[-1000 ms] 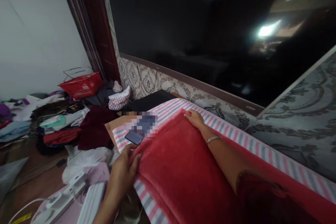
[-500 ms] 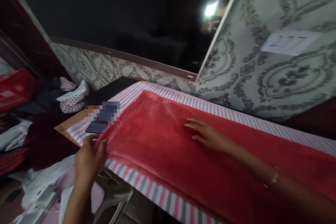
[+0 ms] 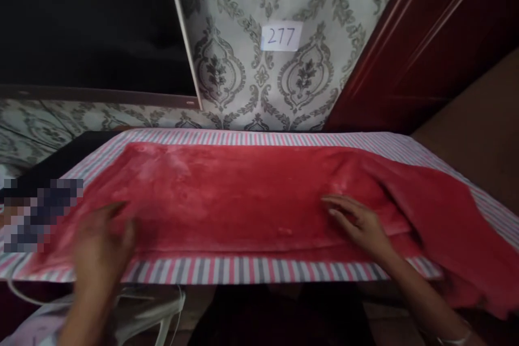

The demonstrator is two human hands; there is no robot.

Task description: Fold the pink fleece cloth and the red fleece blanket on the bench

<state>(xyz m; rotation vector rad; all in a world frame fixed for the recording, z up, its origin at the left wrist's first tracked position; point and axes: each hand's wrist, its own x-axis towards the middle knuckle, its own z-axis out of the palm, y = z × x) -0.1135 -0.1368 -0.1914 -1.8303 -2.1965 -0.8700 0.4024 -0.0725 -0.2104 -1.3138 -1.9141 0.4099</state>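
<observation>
Right fingers: we see them spread flat and holding nothing, palm down on the red fleece cloth [image 3: 243,200]; the right hand [image 3: 359,224] lies toward the right part of the board's near edge, just left of where the fabric bunches into a fold.
Left fingers: motion blur hides the detail, but they look loosely extended and we see nothing held in them; the left hand [image 3: 101,243] rests on the cloth's near left portion, close to the board's near edge.
Why held so: in our judgement, two flat palms set well apart keep the fleece pressed smooth against the surface.
Red fleece cloth: it lies lengthwise along the board, flat across the left and middle, rumpled at the right end, where it spills over the near right corner and hangs below the edge.
Striped board cover [image 3: 251,270]: pink, grey and white stripes show as a border around the cloth on the far, near and right sides.
Paper label [image 3: 281,36]: reads 277, fixed to the patterned wallpaper [image 3: 227,70] behind the far edge.
Dark panel [image 3: 89,21]: fills the wall at far left.
Containers: none in view.
Left end: a pixelated patch covers something we cannot identify.
</observation>
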